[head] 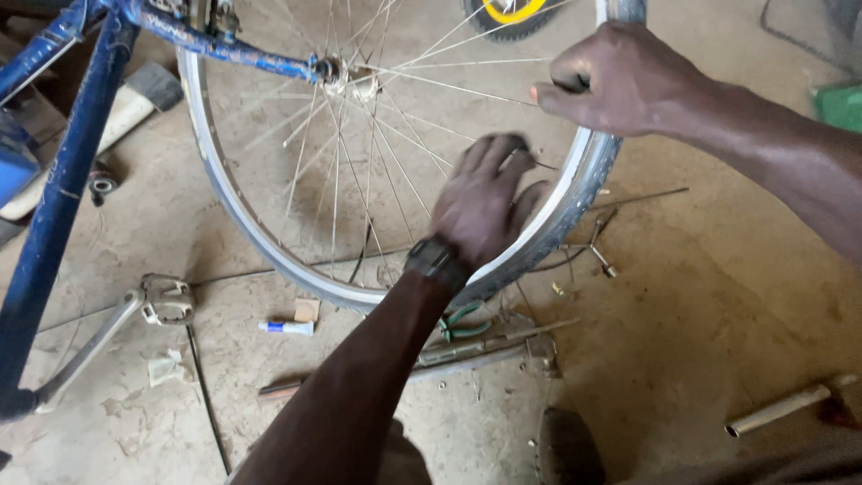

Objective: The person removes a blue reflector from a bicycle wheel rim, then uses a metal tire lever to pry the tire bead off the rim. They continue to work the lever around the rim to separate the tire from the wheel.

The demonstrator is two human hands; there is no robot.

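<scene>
A bicycle wheel (269, 242) with a silver rim and thin spokes hangs in a blue frame (63, 180), upside down. My left hand (485, 202), with a dark watch on the wrist, reaches inside the rim and pinches a spoke near the rim's right side; it is blurred. Above it, my right hand (620, 81) is closed over the rim and tyre (597, 171), and seems to hold a small dark tool against a spoke. The hub (334, 72) sits at the upper middle.
On the dusty concrete floor lie a pedal and crank (162, 301), a small white tube (287, 328), green-handled pliers (462, 321), a long metal tool (485, 346), a cross wrench (593, 247), loose spokes and a metal pipe (781, 409). A green object (840, 106) sits at right.
</scene>
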